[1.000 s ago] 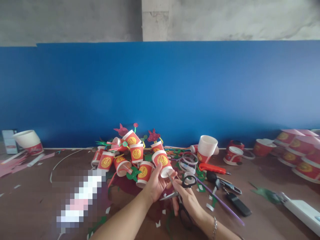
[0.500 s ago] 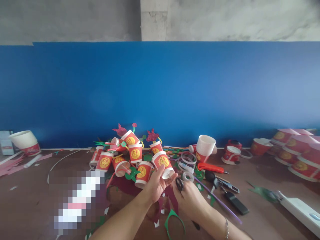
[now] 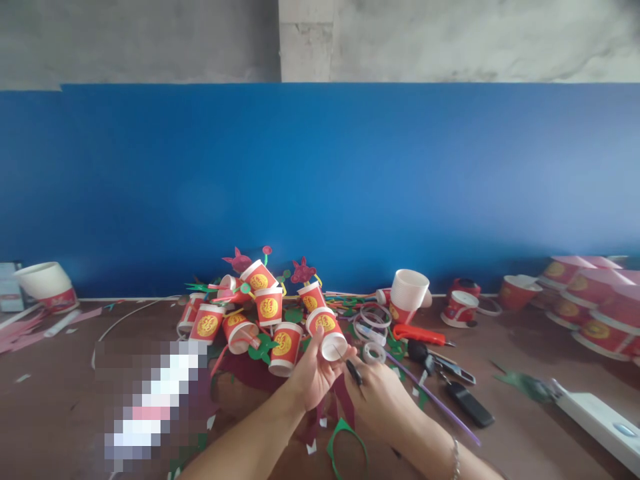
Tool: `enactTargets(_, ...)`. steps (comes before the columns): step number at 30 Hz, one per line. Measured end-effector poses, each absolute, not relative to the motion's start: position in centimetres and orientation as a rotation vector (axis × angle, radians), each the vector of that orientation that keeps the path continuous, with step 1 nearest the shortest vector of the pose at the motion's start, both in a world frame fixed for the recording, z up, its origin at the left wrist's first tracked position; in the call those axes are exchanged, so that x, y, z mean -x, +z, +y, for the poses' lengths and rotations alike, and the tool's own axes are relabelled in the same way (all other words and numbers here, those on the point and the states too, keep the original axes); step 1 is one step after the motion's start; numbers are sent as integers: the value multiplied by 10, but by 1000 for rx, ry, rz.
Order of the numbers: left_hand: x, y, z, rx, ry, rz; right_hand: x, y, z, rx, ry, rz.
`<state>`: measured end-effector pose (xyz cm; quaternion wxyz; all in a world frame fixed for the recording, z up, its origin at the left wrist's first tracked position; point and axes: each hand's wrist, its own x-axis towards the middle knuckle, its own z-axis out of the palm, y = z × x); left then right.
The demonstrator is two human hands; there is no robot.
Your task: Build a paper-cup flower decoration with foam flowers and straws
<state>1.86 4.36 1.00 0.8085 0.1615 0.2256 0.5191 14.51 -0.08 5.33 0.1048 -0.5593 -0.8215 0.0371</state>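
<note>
My left hand is closed around a red and white paper cup with a gold print, tilted so that its white base faces me. A pair of black-handled scissors is gripped in my right hand. The thin scissor tip lies at the cup's base; whether it has pierced the paper I cannot tell. Just behind, a heap of similar paper cups carries pink paper animal heads and green paper pieces. Below my hands lies a green paper ring.
Right of my hands are a tape roll, an orange cutter, a purple stick and keys with a black fob. Stacked white cups stand behind. More cups sit far right, a white box nearer.
The cup has tilted so more of its base shows. The scissors have turned in my right hand, with their tip now against the base. The view has shifted slightly.
</note>
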Motion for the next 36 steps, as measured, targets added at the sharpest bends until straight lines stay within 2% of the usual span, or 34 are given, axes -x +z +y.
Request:
enactTargets(6, -19, 17, 40, -349, 1093, 524, -145, 56, -3, 1713, 98, -2413)
enactTargets(10, -20, 19, 38, -374, 1129, 508, -146, 56, -2, 1656, 249, -2309)
enactTargets(16, -19, 15, 42, -431, 1169, 494, -149, 54, 11, 1457, 1274, -1689)
enactTargets(19, -19, 16, 43, -394, 1167, 520, -149, 57, 13, 1342, 1482, -1555)
enactTargets(26, -19, 17, 42, -353, 1166, 512, -141, 60, 1, 1462, 1178, -1688)
enactTargets(36, -19, 17, 43, -373, 1179, 455, -147, 49, 6, 1466, 438, -2111)
